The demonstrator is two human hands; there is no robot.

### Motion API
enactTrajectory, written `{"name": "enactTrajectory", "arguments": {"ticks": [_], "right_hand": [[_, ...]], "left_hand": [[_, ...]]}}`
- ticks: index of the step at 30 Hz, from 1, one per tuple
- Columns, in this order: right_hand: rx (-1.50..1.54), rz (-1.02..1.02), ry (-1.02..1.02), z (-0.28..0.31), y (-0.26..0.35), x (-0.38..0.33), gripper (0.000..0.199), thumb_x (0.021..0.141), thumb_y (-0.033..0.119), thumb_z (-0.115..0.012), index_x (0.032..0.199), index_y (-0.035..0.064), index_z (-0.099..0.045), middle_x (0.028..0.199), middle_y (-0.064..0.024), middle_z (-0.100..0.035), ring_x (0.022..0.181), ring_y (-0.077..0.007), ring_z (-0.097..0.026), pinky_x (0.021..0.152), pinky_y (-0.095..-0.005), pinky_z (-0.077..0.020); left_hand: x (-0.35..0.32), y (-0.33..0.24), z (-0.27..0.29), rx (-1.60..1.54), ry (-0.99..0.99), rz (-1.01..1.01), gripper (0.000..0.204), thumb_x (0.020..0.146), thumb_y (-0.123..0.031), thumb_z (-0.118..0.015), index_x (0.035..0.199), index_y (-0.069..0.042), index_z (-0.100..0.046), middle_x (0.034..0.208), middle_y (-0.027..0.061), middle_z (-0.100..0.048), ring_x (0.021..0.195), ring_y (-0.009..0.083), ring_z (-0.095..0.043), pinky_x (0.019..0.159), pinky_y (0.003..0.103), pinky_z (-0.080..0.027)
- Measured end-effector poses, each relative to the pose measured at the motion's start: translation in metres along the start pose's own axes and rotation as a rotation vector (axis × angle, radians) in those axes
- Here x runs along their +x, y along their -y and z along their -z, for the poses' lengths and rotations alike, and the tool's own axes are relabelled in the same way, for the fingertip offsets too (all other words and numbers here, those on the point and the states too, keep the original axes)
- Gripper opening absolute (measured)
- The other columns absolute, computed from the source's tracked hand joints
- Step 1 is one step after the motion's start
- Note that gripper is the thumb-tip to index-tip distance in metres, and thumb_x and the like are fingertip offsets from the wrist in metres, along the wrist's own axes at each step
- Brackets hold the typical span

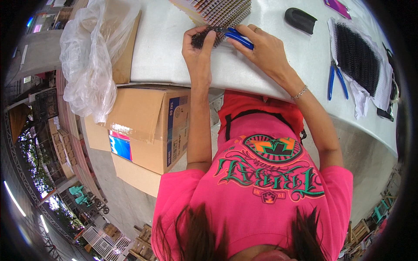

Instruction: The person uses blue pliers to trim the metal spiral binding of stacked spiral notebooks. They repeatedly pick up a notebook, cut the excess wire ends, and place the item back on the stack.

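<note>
My left hand (198, 54) is closed on a small dark bristly, mesh-like piece (198, 41), held over the near edge of the white table. My right hand (265, 52) grips blue-handled pliers (239, 39), whose jaws reach toward the piece beside my left fingertips. Whether the jaws touch it is too small to tell. Just beyond both hands lies a panel of closely set rows of small spiky or beaded bits (224, 11), cut off by the upper edge of the view.
On the white table (165, 52), a black rounded object (300, 20) lies right of my hands. Farther right are a second blue-handled pair of pliers (331, 80) and a black bristly sheet (357, 56) on white cloth. Clear plastic (89, 52) hangs above a cardboard box (143, 117) at left.
</note>
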State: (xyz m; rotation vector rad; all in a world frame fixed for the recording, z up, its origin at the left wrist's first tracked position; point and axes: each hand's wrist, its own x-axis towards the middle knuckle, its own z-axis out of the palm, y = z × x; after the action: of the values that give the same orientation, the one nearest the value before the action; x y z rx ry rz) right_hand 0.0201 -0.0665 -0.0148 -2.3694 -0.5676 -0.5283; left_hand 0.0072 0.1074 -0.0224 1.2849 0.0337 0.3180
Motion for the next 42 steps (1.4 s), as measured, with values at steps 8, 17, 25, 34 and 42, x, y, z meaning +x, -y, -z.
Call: {"name": "enactTrajectory", "arguments": {"ticks": [8, 17, 25, 34, 42], "right_hand": [[0.004, -0.045, -0.027, -0.001, -0.009, -0.010, 0.046, 0.091, 0.048, -0.066, 0.117, 0.0108, -0.064, 0.095, -0.0123, -0.067, 0.084, -0.0314, -0.067, 0.070, -0.0416, -0.0514], [-0.047, 0.037, -0.057, -0.003, -0.010, -0.005, 0.050, 0.089, 0.050, -0.067, 0.122, 0.0125, -0.064, 0.100, -0.0113, -0.061, 0.092, -0.0279, -0.058, 0.083, -0.0414, -0.0410], [-0.062, 0.046, -0.046, -0.004, -0.011, -0.006, 0.050, 0.089, 0.051, -0.067, 0.122, 0.0135, -0.064, 0.097, -0.0112, -0.060, 0.090, -0.0275, -0.058, 0.079, -0.0417, -0.0411], [-0.039, 0.072, -0.074, -0.006, -0.007, -0.003, 0.043, 0.090, 0.049, -0.067, 0.115, 0.0137, -0.065, 0.090, -0.0113, -0.062, 0.082, -0.0291, -0.062, 0.072, -0.0421, -0.0458], [0.001, -0.047, -0.009, -0.004, -0.006, -0.010, 0.041, 0.092, 0.049, -0.065, 0.111, 0.0128, -0.064, 0.087, -0.0119, -0.066, 0.072, -0.0310, -0.068, 0.062, -0.0425, -0.0529]], "left_hand": [[0.002, 0.006, 0.005, -0.230, -0.098, 0.096, 0.031, 0.094, -0.009, -0.070, 0.120, -0.002, -0.056, 0.112, 0.0059, -0.060, 0.104, 0.0150, -0.057, 0.094, 0.032, -0.047], [0.000, 0.008, 0.002, 0.009, 0.010, 0.031, 0.034, 0.089, -0.005, -0.074, 0.118, 0.000, -0.057, 0.109, 0.0065, -0.063, 0.099, 0.0127, -0.059, 0.090, 0.027, -0.049], [-0.001, 0.008, 0.003, 0.005, 0.000, 0.039, 0.030, 0.089, -0.005, -0.074, 0.115, 0.001, -0.059, 0.108, 0.0064, -0.063, 0.098, 0.0119, -0.059, 0.089, 0.026, -0.049], [-0.001, 0.008, 0.003, -0.012, -0.001, 0.033, 0.028, 0.090, -0.004, -0.073, 0.114, 0.000, -0.060, 0.107, 0.0060, -0.063, 0.097, 0.0116, -0.058, 0.088, 0.025, -0.049], [0.002, 0.015, 0.008, -0.010, -0.018, 0.008, 0.029, 0.093, -0.007, -0.071, 0.118, -0.001, -0.058, 0.112, 0.0075, -0.062, 0.099, 0.0136, -0.059, 0.089, 0.027, -0.049]]}}
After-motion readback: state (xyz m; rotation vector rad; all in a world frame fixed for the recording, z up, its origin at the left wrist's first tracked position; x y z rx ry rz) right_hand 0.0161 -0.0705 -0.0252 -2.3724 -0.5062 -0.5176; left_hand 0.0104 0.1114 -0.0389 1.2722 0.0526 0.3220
